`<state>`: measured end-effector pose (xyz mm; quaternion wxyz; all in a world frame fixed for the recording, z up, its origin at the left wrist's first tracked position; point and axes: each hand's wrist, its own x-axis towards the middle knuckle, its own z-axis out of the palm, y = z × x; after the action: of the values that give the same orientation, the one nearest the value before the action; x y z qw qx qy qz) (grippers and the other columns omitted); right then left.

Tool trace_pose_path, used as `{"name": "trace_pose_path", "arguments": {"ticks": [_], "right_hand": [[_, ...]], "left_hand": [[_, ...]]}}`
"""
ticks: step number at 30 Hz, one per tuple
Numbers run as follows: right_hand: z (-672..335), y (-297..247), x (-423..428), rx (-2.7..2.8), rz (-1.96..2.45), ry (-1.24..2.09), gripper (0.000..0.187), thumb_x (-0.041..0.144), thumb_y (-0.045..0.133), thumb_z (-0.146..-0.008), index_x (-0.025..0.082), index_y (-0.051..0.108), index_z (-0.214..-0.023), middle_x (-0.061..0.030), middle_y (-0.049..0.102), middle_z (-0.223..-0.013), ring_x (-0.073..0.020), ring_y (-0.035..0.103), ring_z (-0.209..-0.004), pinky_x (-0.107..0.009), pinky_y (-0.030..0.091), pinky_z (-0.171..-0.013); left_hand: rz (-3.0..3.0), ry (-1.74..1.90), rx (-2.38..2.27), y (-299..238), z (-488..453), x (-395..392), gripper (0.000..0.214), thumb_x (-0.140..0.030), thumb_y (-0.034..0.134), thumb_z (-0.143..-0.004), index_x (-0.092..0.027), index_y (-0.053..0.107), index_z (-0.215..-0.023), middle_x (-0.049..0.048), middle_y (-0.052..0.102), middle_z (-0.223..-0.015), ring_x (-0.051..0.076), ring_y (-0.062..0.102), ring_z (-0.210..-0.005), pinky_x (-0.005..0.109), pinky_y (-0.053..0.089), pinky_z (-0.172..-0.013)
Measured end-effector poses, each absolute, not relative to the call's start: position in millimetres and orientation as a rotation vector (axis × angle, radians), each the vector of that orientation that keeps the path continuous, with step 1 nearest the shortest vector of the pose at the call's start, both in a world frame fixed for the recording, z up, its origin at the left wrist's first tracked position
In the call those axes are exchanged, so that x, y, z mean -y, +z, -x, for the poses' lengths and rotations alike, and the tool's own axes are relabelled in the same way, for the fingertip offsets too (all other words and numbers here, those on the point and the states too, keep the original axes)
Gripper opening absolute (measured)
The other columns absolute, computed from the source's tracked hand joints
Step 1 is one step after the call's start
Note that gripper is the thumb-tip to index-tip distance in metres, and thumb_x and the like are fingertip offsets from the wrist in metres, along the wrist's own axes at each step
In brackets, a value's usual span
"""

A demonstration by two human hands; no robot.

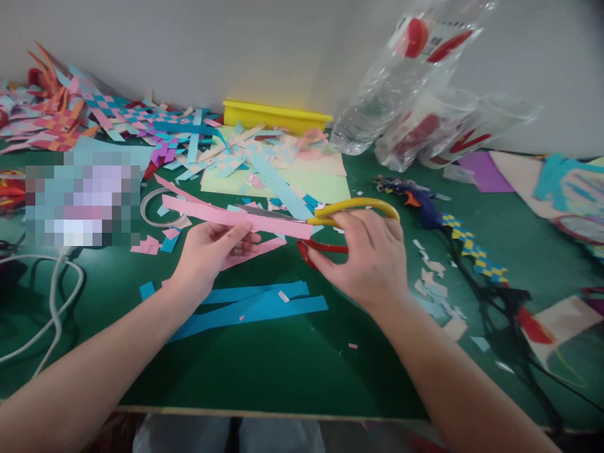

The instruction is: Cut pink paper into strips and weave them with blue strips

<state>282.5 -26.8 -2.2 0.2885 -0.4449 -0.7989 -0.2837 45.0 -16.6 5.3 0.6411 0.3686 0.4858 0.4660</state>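
Pink paper strips are pinched between the thumb and fingers of my left hand, held above the table. My right hand grips a pair of scissors with one yellow and one red handle. Its handles are spread apart, and a blade lies along the upper edge of the pink paper, pointing left. Below my left hand, blue paper strips lie flat on the green table. A roll of clear tape rests just beyond the left hand.
Woven and loose paper strips pile up at the back left. Behind are a yellow tray-like piece, a plastic bottle and plastic cups. A white cable runs at left; paper scraps are scattered at right.
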Motion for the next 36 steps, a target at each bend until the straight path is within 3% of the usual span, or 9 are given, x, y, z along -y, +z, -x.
{"name": "trace_pose_path", "arguments": {"ticks": [23, 36], "right_hand": [[-279.8, -8.8, 28.3, 2.12, 1.303, -0.586, 0.036, 0.035, 0.062, -0.084, 0.018, 0.055, -0.114, -0.0111, 0.066, -0.094, -0.0294, 0.064, -0.093, -0.043, 0.046, -0.08], [-279.0, -10.1, 28.1, 2.159, 1.235, -0.686, 0.039, 0.034, 0.061, -0.086, 0.015, 0.054, -0.118, -0.0124, 0.069, -0.097, -0.0277, 0.065, -0.092, -0.04, 0.047, -0.078]], "left_hand": [[-0.9, 1.078, -1.143, 7.2, -45.1, 17.5, 0.029, -0.042, 0.076, -0.078, -0.014, 0.072, -0.08, 0.0059, 0.073, -0.075, 0.013, 0.067, -0.064, 0.024, 0.057, -0.066], [-0.897, 1.075, -1.121, 6.9, -45.2, 18.5, 0.029, -0.044, 0.076, -0.078, -0.015, 0.071, -0.077, 0.0042, 0.071, -0.072, 0.012, 0.067, -0.064, 0.022, 0.057, -0.066]]}}
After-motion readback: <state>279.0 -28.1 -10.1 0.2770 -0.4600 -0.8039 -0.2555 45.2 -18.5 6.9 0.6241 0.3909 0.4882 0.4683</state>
